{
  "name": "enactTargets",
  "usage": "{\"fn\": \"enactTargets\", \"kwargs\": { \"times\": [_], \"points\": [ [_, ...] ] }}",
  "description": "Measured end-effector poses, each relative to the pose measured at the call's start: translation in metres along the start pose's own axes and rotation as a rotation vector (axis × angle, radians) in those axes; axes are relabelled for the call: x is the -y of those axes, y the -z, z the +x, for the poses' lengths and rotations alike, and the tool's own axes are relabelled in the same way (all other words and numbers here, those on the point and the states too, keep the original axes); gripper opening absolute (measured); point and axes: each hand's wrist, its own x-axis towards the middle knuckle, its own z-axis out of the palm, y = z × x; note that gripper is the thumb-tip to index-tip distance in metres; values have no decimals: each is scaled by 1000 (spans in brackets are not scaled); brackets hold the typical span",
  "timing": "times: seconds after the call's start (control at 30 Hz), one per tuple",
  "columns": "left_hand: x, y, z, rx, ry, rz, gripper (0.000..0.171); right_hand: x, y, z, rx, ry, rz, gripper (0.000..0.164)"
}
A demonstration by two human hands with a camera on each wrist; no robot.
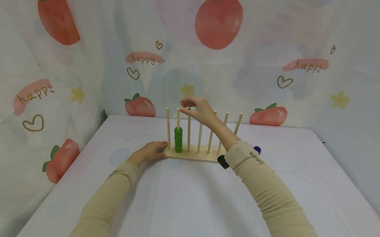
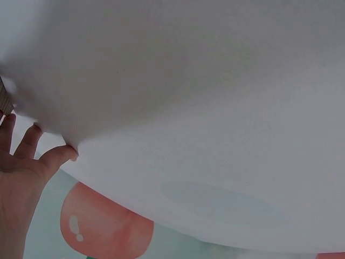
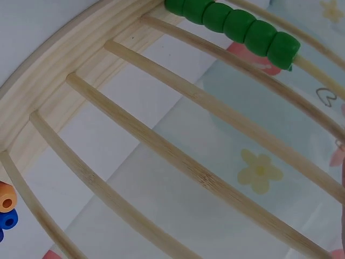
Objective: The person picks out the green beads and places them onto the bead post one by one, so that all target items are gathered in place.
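Note:
A wooden rack (image 1: 195, 157) with several upright pegs stands on the table. Green beads (image 1: 178, 140) are stacked on its second peg from the left, leaving the top of that peg bare. My left hand (image 1: 152, 150) holds the rack's left end, thumb toward the front and fingers behind. In the left wrist view, a fingertip of this hand (image 2: 21, 172) meets the wood (image 2: 4, 100). Above the green stack is my right hand (image 1: 198, 110), thumb and fingers apart beside the peg's tip; no bead shows between them. The right wrist view has the green beads (image 3: 237, 27) threaded in a row.
Beside the right sleeve lie a black piece (image 1: 223, 161) and a dark blue bead (image 1: 257, 149). Orange (image 3: 6, 197) and blue beads (image 3: 8, 219) appear past the rack's far end. Bare pegs (image 3: 199, 172) stand under the right forearm. A printed cloth wall (image 1: 257, 82) rises behind the table.

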Motion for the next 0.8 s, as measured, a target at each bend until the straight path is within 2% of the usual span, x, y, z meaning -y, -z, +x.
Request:
{"fn": "enactTargets", "kwargs": {
  "times": [0.3, 0.47, 0.8],
  "points": [
    [-2, 1, 0, -2, -19, 12, 61, 4, 8, -6, 30, 20, -20, 29],
    [1, 0, 1, -13, -20, 20, 60, 6, 15, -12, 13, 31, -40, 28],
    [-1, 1, 0, -5, -5, -25, 60, 10, 32, -30, -15, 82, -67, 27]
  ]
}}
